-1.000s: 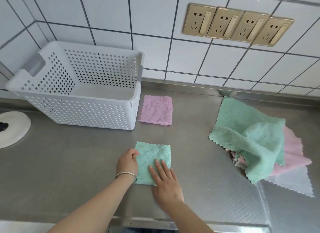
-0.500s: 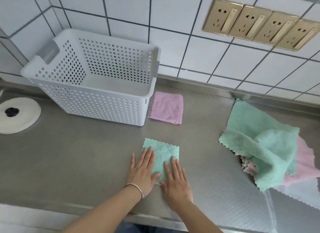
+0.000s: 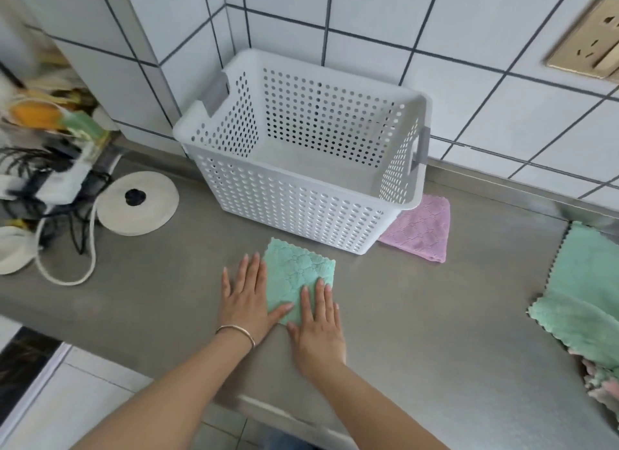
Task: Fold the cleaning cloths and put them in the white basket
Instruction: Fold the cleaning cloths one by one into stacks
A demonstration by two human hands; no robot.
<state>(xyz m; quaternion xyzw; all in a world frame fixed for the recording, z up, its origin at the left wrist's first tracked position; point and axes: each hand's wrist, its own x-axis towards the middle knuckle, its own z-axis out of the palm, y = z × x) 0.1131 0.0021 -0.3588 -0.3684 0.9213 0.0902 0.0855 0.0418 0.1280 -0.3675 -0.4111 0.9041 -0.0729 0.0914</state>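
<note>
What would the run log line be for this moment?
stage: pressing fold flat | left hand: flat, half on green cloth | right hand: flat on it | white basket: empty | pink cloth: folded, beside basket

The basket (image 3: 301,168) stands on the desk (image 3: 435,332) against the wall. A folded cloth (image 3: 298,275) lies on the desk just before the basket; the left hand (image 3: 246,299) and right hand (image 3: 318,329) rest flat at its near edge. A second folded cloth (image 3: 422,230) lies right of the basket, partly behind its corner. A cloth pile (image 3: 582,302) lies well right of the basket. A round lid (image 3: 137,201) lies left of the basket.
</note>
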